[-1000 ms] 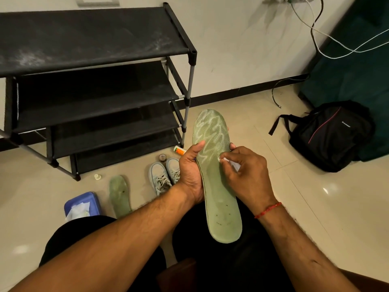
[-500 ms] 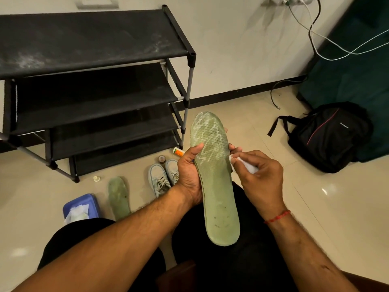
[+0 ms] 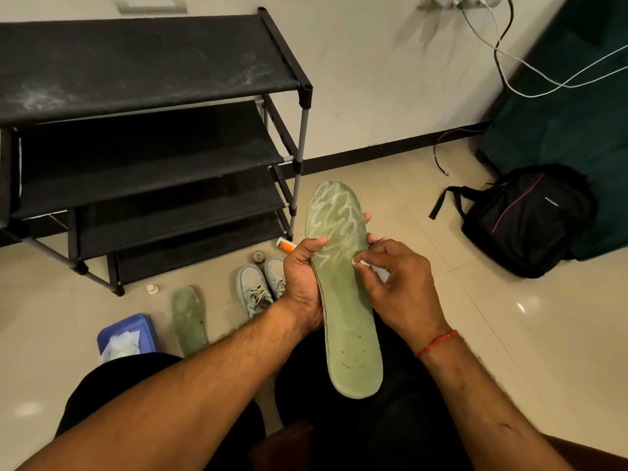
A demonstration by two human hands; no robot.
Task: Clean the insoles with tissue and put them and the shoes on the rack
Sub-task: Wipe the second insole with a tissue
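My left hand grips a green insole by its left edge, holding it upright over my lap. My right hand pinches a small white tissue and presses it against the insole's right edge near the middle. A second green insole lies flat on the floor to the left. A pair of pale grey-blue sneakers stands on the floor behind my left hand. The black shoe rack with several bare shelves stands at the upper left.
A blue tissue box sits on the floor near my left knee. A small tube, a little jar and a white cap lie by the rack. A black backpack rests at the right, with cables on the wall above.
My right hand with the tissue swung out past the insole's right edge, then came back onto its surface. The insole stayed held by my left hand.
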